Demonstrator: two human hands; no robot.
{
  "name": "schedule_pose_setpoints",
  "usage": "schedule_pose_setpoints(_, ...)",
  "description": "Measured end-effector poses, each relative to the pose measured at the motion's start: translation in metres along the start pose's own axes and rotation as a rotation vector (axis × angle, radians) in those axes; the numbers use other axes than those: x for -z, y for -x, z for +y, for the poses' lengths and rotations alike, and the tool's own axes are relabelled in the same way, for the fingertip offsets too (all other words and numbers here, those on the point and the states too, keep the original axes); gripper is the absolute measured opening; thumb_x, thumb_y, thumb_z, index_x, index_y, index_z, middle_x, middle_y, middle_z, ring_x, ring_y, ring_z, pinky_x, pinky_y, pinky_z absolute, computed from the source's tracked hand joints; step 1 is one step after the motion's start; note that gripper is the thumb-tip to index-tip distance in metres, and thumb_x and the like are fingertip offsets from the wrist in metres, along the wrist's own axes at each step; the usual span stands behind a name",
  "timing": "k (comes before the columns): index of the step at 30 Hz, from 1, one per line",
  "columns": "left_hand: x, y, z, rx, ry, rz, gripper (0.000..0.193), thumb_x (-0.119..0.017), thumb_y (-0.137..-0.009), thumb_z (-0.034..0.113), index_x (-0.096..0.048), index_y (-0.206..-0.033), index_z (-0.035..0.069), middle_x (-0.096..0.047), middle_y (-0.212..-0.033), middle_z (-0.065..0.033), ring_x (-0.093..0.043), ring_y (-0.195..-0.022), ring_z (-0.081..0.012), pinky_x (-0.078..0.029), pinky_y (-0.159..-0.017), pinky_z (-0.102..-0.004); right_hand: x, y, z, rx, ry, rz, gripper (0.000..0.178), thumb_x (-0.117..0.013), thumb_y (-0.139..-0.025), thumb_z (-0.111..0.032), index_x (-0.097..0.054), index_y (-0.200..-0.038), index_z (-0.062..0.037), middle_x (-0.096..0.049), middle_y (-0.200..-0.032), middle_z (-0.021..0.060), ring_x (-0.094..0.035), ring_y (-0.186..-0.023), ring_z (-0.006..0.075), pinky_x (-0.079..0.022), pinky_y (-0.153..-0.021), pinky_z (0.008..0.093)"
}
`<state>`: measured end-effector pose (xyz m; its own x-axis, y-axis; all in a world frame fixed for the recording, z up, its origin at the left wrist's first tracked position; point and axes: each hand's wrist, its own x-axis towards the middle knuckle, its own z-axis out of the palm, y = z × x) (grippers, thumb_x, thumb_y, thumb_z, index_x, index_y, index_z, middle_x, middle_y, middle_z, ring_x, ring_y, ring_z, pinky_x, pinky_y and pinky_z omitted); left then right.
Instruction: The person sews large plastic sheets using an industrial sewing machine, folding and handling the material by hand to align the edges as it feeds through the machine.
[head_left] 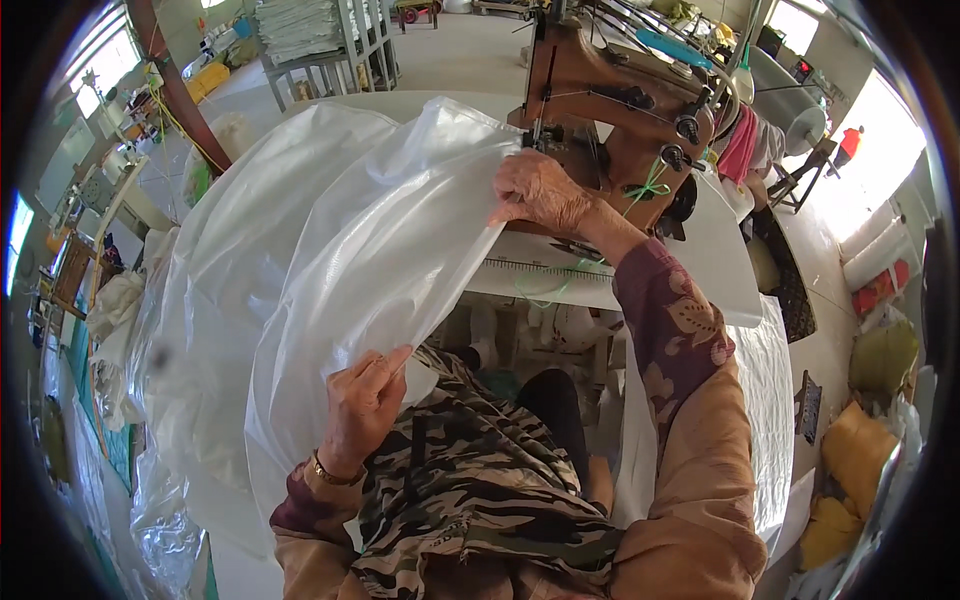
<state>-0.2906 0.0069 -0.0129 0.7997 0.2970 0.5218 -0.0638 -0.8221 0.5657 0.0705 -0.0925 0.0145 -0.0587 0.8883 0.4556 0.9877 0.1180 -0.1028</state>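
A large sheet of shiny white woven plastic (370, 220) spreads over the table on the left, its far corner reaching the needle area of a brown sewing machine (570, 85). Close to the needle, my right hand (545, 190) is closed on the sheet's edge. Lower down, my left hand (368, 400) pinches the same edge near my lap, so the edge runs fairly straight between both hands. The fingertips of my right hand are partly hidden behind its knuckles. Green thread (648, 188) hangs from the machine's side.
A printed measuring scale (540, 268) runs along the table's near edge. Stacked white sheets (310, 30) sit on a metal rack at the back. A dark red post (180, 90) stands at the far left. Yellow bundles (855, 455) lie on the right, with more white sheeting (765, 420) beside my right arm.
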Motion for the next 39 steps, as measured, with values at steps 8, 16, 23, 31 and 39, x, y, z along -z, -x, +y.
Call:
schedule_pose_setpoints(8,-0.03,0.009,0.008,-0.044,0.112,-0.119,0.025,-0.064,-0.08,-0.004,-0.067,-0.105,0.0,-0.058,-0.071,-0.0124,-0.059,-0.059,-0.0307,-0.047,-0.054,-0.0366,0.0,0.008,0.004,-0.004,0.127,0.044,0.042,-0.074,-0.076,-0.043,-0.054,-0.08,-0.0074,-0.053,-0.084,0.0053,-0.054,-0.089,0.0262,-0.039,-0.085,0.0368)
schedule_pose_setpoints(16,-0.074,0.02,0.007,-0.157,0.098,-0.242,0.027,-0.063,-0.08,-0.004,-0.065,-0.106,-0.001,-0.063,-0.08,-0.0134,-0.063,-0.066,-0.0313,-0.051,-0.057,-0.0378,-0.042,0.034,-0.04,-0.305,0.327,0.5,0.041,-0.077,-0.078,-0.03,-0.051,-0.101,-0.0075,-0.054,-0.093,0.008,-0.051,-0.094,0.0284,-0.038,-0.084,0.0391)
schedule_pose_setpoints(23,-0.091,0.021,-0.01,-0.231,-0.051,-0.325,0.034,-0.063,-0.083,0.006,-0.061,-0.117,0.0,-0.065,-0.097,-0.011,-0.066,-0.078,-0.0276,-0.053,-0.064,-0.0361,-0.08,0.035,-0.052,-0.728,-0.029,0.691,0.03,-0.072,-0.084,-0.025,-0.054,-0.093,-0.0041,-0.06,-0.076,0.013,-0.056,-0.071,0.0342,-0.043,-0.067,0.0438)
schedule_pose_setpoints(31,-0.102,0.004,-0.011,-0.268,-0.082,-0.25,0.028,-0.064,-0.079,-0.001,-0.066,-0.107,0.001,-0.065,-0.087,-0.0125,-0.063,-0.068,-0.0309,-0.052,-0.058,-0.0397,-0.095,0.032,-0.035,-0.84,-0.584,0.801,0.034,-0.064,-0.092,-0.021,-0.051,-0.075,0.0053,-0.048,-0.059,0.012,-0.042,-0.056,0.0189,-0.039,-0.055,0.036)
schedule_pose_setpoints(39,-0.121,-0.039,-0.009,-0.41,-0.335,-0.287,0.024,-0.063,-0.085,0.008,-0.061,-0.108,0.002,-0.059,-0.083,-0.0064,-0.065,-0.065,-0.0215,-0.052,-0.055,-0.0337,-0.098,0.033,-0.028,-0.775,-0.942,0.848,0.034,-0.063,-0.094,-0.023,-0.054,-0.073,0.0001,-0.047,-0.065,-0.0061,-0.039,-0.063,0.004,-0.035,-0.054,0.0264)
